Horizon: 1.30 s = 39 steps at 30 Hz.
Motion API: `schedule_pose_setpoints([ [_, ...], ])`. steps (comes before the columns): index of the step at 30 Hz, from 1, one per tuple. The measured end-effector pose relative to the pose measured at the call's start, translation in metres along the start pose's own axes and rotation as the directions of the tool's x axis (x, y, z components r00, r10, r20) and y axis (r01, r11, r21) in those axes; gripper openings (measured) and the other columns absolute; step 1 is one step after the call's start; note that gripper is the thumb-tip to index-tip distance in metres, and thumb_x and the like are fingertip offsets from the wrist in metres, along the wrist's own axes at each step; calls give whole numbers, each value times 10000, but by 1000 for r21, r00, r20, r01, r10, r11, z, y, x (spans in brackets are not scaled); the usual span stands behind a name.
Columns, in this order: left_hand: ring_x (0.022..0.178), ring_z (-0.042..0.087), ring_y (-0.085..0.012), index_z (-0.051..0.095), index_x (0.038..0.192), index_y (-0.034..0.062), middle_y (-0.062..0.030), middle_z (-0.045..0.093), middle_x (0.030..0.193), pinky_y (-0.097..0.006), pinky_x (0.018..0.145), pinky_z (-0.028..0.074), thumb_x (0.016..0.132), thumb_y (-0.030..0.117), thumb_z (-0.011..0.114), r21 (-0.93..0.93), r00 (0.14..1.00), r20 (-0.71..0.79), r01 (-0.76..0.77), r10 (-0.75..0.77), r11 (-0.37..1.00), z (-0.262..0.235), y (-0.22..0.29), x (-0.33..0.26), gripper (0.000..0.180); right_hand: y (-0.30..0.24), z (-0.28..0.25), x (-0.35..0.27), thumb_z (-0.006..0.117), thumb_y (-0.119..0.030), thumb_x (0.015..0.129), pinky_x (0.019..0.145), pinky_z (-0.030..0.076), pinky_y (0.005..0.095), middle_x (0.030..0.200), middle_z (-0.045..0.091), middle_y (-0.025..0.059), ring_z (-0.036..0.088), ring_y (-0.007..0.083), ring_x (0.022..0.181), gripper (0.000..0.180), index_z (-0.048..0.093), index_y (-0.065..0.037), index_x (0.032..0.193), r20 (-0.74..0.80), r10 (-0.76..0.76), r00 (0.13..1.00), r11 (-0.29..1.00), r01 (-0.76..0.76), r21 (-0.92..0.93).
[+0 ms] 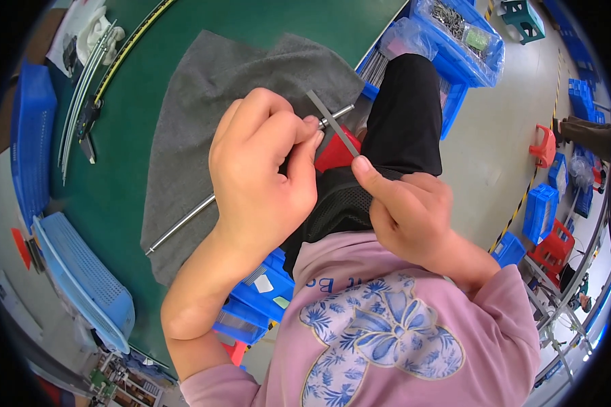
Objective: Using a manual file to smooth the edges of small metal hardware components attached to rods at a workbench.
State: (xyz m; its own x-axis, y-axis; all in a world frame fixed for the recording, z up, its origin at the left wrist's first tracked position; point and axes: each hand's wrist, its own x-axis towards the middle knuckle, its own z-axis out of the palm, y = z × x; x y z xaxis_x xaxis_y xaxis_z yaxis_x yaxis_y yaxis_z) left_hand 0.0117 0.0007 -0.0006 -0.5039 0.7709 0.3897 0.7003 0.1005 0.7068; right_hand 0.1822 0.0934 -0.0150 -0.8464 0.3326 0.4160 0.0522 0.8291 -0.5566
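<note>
My left hand [261, 159] is closed round a thin, shiny metal rod [183, 222], pinching it near its right end with thumb and fingertips. The rod slants from the lower left, passes behind the hand and pokes out past the fingers. Closed on one end of a narrow, flat grey file [347, 141] is my right hand [414, 210], its thumb stretched along the strip. That file crosses the rod close to its tip and appears to touch it. Beneath the left hand and rod spreads a grey cloth [183, 129], draped on the green table [142, 88].
Several long rods [81, 95] and a caliper [88, 122] lie at the table's left. Blue baskets [34, 136] line the left edge, a light blue basket [81, 271] nearer. Blue bins [455, 102] with metal parts stand beyond my knee; a red stool [543, 146] is at right.
</note>
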Motion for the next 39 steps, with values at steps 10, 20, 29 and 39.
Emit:
schedule_pose_setpoints([
  [10, 620, 505, -248, 581, 697, 6, -80, 521, 714, -339, 523, 386, 647, -78, 710, -7, 1000, 2, 2, -2, 1000, -1, 0, 3, 163, -2, 0, 3, 586, 117, 568, 409, 325, 307, 515, 416, 34, 380, 176, 384, 570, 674, 2, 1118, 20, 0, 1000, 999, 1, -54],
  [20, 634, 521, -146, 580, 727, -35, -76, 536, 755, -245, 547, 409, 716, -112, 699, 48, 997, 63, -51, 48, 998, -5, 1, 2, 143, -3, 15, 6, 582, 103, 564, 416, 320, 296, 535, 455, 23, 397, 162, 397, 548, 672, 37, 1101, -109, -64, 992, 996, 58, -61],
  [29, 617, 504, -260, 582, 712, -1, -86, 501, 702, -349, 531, 385, 647, -75, 713, 3, 1000, 16, -21, 21, 1000, -2, -1, 1, 164, 6, 38, 6, 631, 15, 582, 414, 363, 272, 526, 452, -11, 436, 127, 420, 486, 701, -25, 1061, -246, -105, 964, 989, 76, -125],
  [39, 618, 505, -258, 594, 724, -3, -83, 489, 696, -347, 534, 391, 653, -69, 711, -2, 999, 26, -29, 29, 1000, -3, -2, 3, 152, 23, 59, 14, 630, 107, 588, 420, 316, 292, 520, 413, 14, 395, 163, 409, 441, 683, 43, 1022, -373, -207, 904, 978, 183, -98],
])
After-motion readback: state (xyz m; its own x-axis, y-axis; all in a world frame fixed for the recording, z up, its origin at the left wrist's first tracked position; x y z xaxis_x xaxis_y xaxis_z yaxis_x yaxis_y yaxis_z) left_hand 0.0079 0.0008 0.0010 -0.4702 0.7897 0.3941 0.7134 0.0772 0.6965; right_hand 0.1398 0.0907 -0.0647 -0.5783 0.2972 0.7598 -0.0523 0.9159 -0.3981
